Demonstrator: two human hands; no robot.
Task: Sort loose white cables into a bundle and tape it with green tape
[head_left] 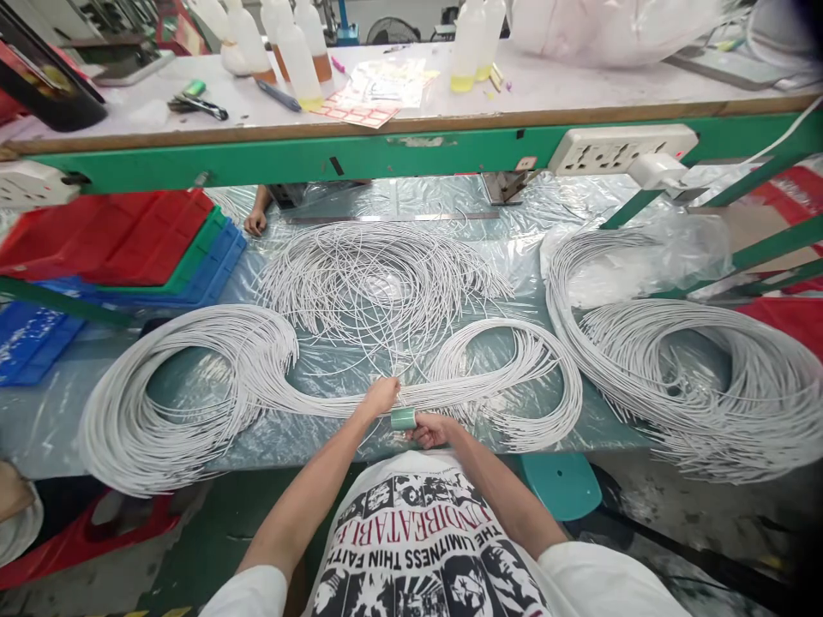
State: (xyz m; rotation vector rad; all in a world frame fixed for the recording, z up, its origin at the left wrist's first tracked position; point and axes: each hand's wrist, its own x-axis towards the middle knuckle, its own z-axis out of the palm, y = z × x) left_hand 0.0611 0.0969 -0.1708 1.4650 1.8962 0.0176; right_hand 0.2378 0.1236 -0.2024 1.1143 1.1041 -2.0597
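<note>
My left hand (384, 394) is closed at the middle of a long bundle of white cables (327, 403), pinching thin white cable at its fingertips; how many strands it has is hidden. Just right of it and lower, my right hand (430, 430) is closed on a small green cylinder (404, 418), whose exact kind I cannot make out. The bundle runs sideways across the table, into a large coil (122, 403) on the left and a looped coil (566, 377) on the right. A loose tangle of white cables (379, 257) lies beyond my hands.
Red trays (122, 240) are stacked at the left. Another cable coil (759, 360) lies far right. A green shelf beam (360, 154) with a power strip (623, 147) and bottles (299, 68) crosses above. Another person's hand (255, 223) rests at the far side. A teal stool (559, 484) stands below.
</note>
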